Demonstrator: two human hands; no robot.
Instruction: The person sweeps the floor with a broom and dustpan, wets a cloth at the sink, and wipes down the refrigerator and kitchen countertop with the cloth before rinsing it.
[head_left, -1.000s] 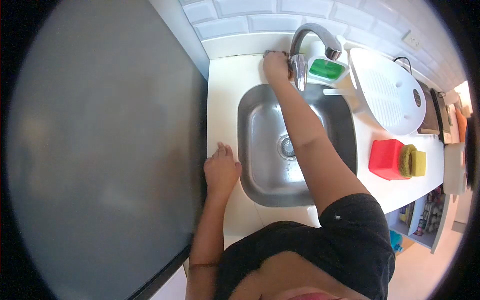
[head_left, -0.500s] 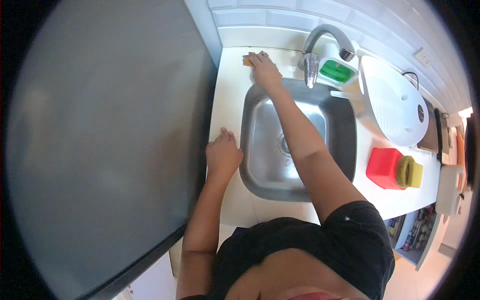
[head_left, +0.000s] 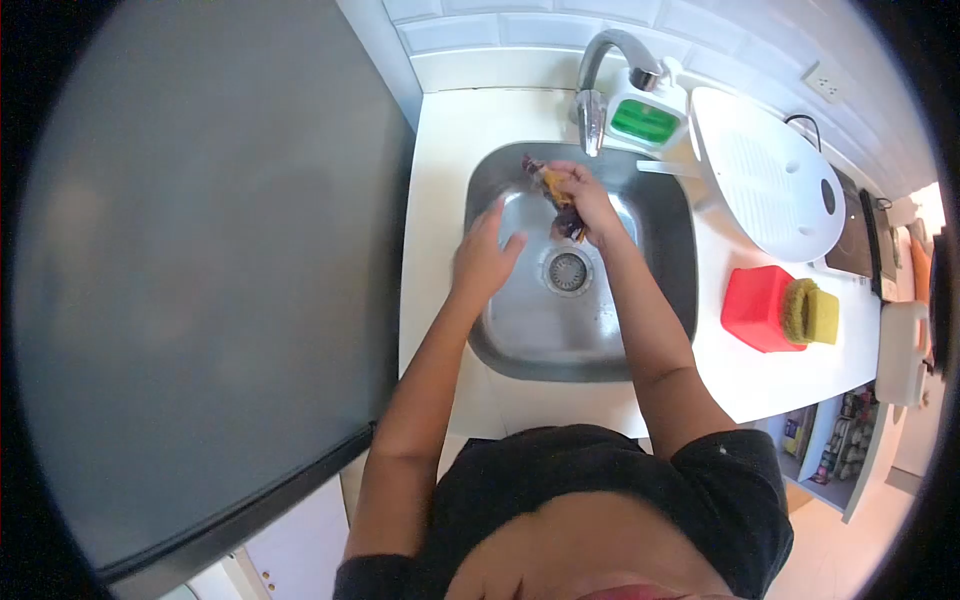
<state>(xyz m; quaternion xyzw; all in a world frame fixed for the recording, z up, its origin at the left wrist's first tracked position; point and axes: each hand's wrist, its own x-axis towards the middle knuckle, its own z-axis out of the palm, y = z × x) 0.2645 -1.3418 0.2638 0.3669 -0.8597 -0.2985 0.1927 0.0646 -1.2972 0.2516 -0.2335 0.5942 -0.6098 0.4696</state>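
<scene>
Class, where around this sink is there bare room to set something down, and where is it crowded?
Bare counter lies back left, between the grey panel, sink and faucet; another patch lies in front of the red container. Crowded: back right, where faucet, dispenser and white rack bunch together, and over the sink, with left hand, right hand and crumpled cloth.

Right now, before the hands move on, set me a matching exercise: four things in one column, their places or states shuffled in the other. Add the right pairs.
Things
1. cloth
2. left hand
3. red container
4. faucet

Places or states
A. on the counter, to the right of the sink
B. empty, with its fingers extended
C. behind the sink, its spout curving over at the top
D. crumpled in the right hand

Right pairs: 1-D, 2-B, 3-A, 4-C
</scene>
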